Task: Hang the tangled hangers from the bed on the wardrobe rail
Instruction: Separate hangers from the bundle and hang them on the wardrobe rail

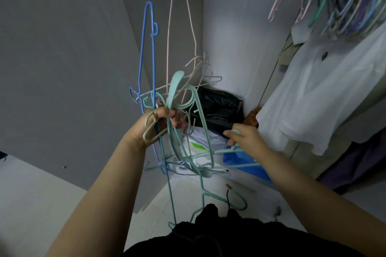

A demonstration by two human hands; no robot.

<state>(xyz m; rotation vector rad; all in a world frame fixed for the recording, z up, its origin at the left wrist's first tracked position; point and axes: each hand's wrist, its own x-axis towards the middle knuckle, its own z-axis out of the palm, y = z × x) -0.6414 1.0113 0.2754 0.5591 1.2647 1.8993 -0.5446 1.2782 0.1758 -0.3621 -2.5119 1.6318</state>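
My left hand (155, 124) grips a tangled bundle of hangers (177, 98) by their hooks, held up in front of the wardrobe. A blue hanger (147, 48) and a pale pink hanger (170, 27) stick upward from the bundle, while mint green ones (201, 173) dangle below. My right hand (243, 134) pinches the bar of one mint hanger at the bundle's right side. Several hangers (344, 8) hang together at the top right; the rail itself is out of sight.
A white shirt (313, 94) hangs at the right, with dark clothing (355, 162) below it. A black bag (217, 108) and a blue item (240, 160) lie on the wardrobe floor. The grey wardrobe door (62, 69) stands at the left.
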